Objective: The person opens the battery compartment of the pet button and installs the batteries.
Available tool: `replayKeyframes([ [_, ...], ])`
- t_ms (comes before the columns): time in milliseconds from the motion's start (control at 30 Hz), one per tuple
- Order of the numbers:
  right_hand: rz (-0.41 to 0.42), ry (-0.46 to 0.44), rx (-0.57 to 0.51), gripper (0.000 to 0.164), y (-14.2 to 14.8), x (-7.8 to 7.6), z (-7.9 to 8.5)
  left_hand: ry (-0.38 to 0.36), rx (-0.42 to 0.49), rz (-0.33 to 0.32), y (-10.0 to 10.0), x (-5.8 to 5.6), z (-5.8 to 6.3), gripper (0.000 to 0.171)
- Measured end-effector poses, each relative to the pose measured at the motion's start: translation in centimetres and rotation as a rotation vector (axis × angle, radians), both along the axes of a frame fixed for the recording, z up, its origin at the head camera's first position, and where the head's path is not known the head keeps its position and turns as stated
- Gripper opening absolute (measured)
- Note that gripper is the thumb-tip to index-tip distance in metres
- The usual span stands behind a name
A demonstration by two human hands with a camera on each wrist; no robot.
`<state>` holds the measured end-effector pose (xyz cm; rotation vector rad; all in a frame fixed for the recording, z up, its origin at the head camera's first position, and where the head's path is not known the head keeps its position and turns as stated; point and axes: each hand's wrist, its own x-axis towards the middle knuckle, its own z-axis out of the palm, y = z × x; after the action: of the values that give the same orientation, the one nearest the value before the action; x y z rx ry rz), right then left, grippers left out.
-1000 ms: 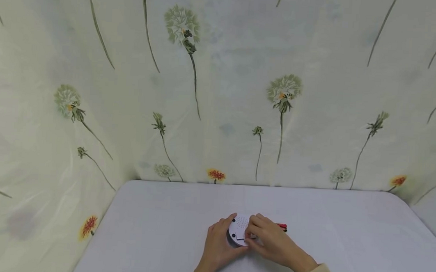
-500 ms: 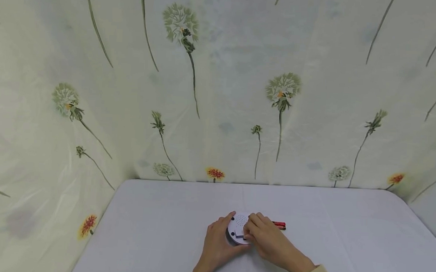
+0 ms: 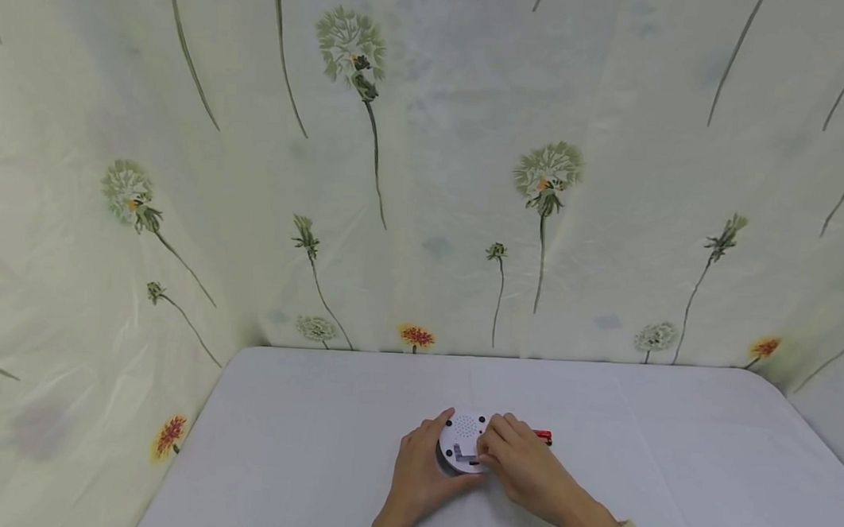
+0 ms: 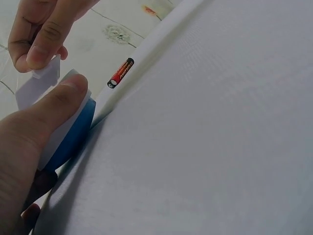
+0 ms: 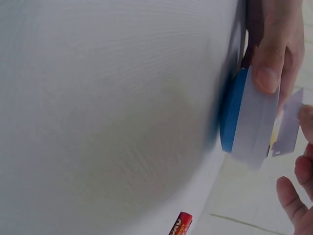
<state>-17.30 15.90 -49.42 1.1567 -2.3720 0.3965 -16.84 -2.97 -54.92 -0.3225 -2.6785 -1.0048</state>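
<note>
A round device (image 3: 465, 425) lies underside up on the table, showing a white base with small holes, dark feet and an uncovered battery compartment (image 3: 464, 457). Its lower body looks blue in both wrist views. My left hand (image 3: 422, 464) grips it round the left side, thumb on the near rim. Between thumb and fingers, my right hand (image 3: 526, 466) pinches a thin white battery cover (image 4: 40, 87), which is raised off the base. In the right wrist view the battery cover (image 5: 288, 125) stands beside the white base, tilted. The right hand hides part of the device in the head view.
A red and black battery (image 4: 120, 73) lies on the white-covered table (image 3: 314, 417), just beyond my right hand. Behind the table's far edge hangs a cloth (image 3: 426, 176) printed with dandelions.
The battery cover has come up off the device in my right hand, exposing the compartment beneath it. My left hand has kept its grip on the device.
</note>
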Motion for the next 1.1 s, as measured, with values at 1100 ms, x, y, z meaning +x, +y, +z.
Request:
replayKeyframes([
  [1100, -0.052, 0.047, -0.063, 0.016, 4.4, 2.8, -1.1, -0.068, 0.012, 0.004, 0.2, 0.2, 0.1, 0.103],
])
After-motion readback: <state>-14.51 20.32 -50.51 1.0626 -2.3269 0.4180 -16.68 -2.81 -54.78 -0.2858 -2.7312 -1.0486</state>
